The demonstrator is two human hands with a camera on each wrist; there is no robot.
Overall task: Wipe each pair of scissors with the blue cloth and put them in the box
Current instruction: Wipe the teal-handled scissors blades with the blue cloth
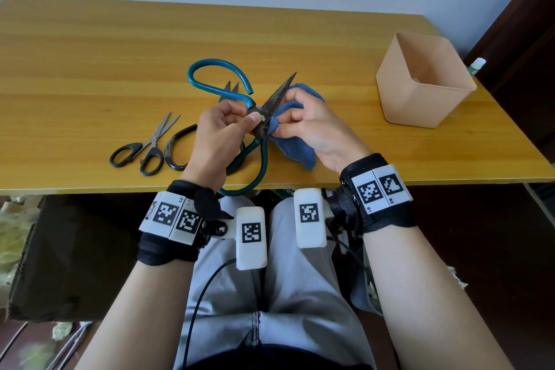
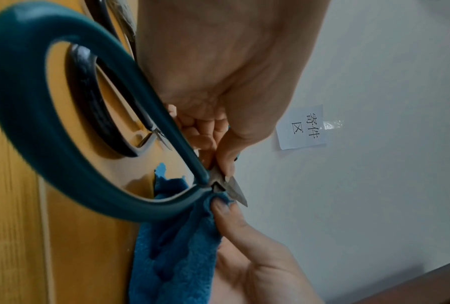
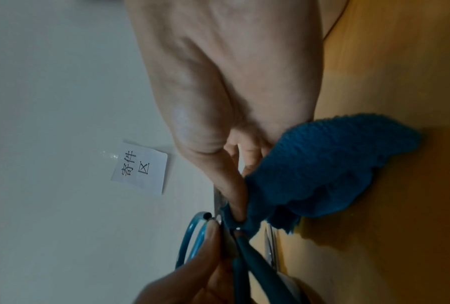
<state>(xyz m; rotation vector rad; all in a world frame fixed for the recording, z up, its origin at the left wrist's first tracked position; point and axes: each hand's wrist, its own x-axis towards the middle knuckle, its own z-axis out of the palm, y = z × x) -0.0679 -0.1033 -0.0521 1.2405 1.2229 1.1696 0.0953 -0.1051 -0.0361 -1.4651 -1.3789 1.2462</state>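
Both hands meet over the table's (image 1: 90,75) near edge: the left hand (image 1: 222,126) pinches the teal-handled scissors (image 1: 271,99) at the pivot, thumb on the screw, blades pointing up and away. The right hand (image 1: 312,126) has its grip closed on the blue cloth (image 1: 295,149), pressing a fold against the blades just beside the pivot. Black scissors (image 1: 150,144) and another black-handled pair (image 1: 175,147) lie to the left. The box (image 1: 420,99) stands well apart on the right.
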